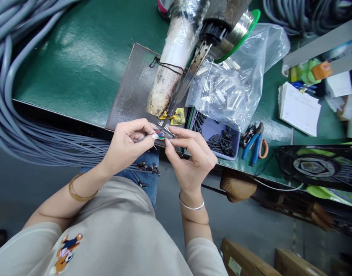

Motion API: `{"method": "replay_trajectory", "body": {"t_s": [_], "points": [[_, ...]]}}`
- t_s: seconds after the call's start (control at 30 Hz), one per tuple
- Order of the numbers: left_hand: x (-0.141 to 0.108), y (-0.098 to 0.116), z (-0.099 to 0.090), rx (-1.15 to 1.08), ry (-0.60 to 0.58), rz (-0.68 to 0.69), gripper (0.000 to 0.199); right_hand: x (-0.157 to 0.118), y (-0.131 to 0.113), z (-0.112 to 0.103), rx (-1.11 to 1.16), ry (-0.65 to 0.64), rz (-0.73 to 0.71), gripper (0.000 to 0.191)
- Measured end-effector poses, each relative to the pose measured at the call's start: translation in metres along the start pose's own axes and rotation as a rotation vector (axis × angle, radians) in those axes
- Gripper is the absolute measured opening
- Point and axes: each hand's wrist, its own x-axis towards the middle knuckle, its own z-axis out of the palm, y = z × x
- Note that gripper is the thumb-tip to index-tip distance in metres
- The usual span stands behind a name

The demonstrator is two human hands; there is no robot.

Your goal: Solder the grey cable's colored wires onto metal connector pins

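My left hand pinches the end of a grey cable, from which thin coloured wires fan out, red, white and green among them. Thumb and fingers of my right hand close on the other side of these wires, with the index finger at a metal pin connector. That connector lies just beyond my fingertips, below the tip of a soldering iron that slants down from above. Whether the wires touch its pins is too small to tell.
A white fume tube hangs over the dark work plate. To the right are a purple tray of black sleeves, a bag of connectors, blue-handled pliers and a fan. Grey cable coils drape over the left.
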Motion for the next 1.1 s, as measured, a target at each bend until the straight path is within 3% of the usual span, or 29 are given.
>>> {"method": "replay_trajectory", "body": {"t_s": [0.5, 0.63, 0.73, 0.93, 1.1], "points": [[-0.0021, -0.0039, -0.0021, -0.037, -0.059, -0.110, 0.014, -0.0055, 0.0024, -0.0030, 0.019, -0.011, -0.017, 0.018], [-0.0050, -0.0017, -0.0037, -0.056, -0.098, -0.151, 0.013, -0.0082, 0.0006, -0.0014, 0.133, -0.002, 0.186, 0.014], [-0.0072, -0.0024, -0.0035, -0.063, -0.052, -0.114, 0.015, -0.0093, -0.0005, 0.0005, 0.199, -0.018, 0.276, 0.012], [-0.0091, -0.0064, 0.0003, -0.034, -0.001, -0.004, 0.011, -0.0068, 0.0005, 0.0034, 0.083, 0.023, 0.042, 0.017], [-0.0075, -0.0087, 0.0007, 0.012, 0.013, 0.015, 0.009, -0.0060, 0.0028, 0.0041, 0.052, 0.019, 0.006, 0.019]]}}
